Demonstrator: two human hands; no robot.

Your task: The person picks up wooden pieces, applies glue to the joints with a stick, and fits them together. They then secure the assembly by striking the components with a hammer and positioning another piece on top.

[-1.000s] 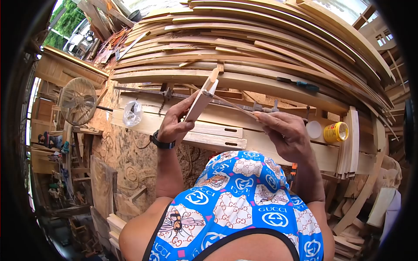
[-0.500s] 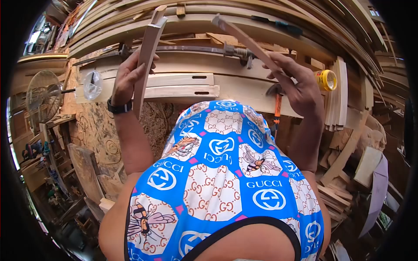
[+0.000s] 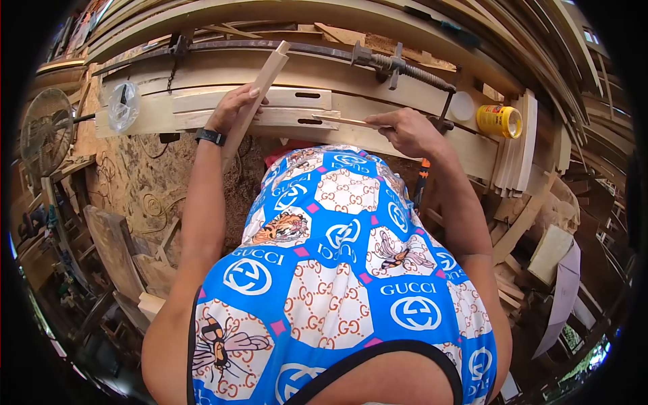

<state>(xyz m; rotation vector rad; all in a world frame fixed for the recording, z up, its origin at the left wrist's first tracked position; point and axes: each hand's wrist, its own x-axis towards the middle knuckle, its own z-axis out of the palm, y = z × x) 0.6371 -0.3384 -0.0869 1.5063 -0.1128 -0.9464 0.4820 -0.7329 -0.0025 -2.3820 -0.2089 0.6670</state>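
Note:
My left hand (image 3: pixel 236 110) is closed around a wooden rail (image 3: pixel 260 86), which slants upright with a stepped tenon at its top end. My right hand (image 3: pixel 407 131) grips a thin wooden stick (image 3: pixel 351 122) by its near end. The stick points left, its tip right at the dark slot in the lower slotted board (image 3: pixel 270 121). Behind that lies the upper slotted board (image 3: pixel 270 100), parallel to it and with a similar slot near its right end. Both boards rest on the plank bench (image 3: pixel 378 144).
A long bar clamp (image 3: pixel 297 51) lies across the back. To the right stand an open yellow jar (image 3: pixel 498 121) and a white round lid (image 3: pixel 462 106). A clear plastic bag (image 3: pixel 123 108) sits at left, near a fan (image 3: pixel 47 125). An orange-handled tool (image 3: pixel 422 177) hangs by the bench.
Both hands have come down toward the bench. The right hand's stick swung from raised to nearly level, its tip now at the lower board's slot. The left hand still holds the rail.

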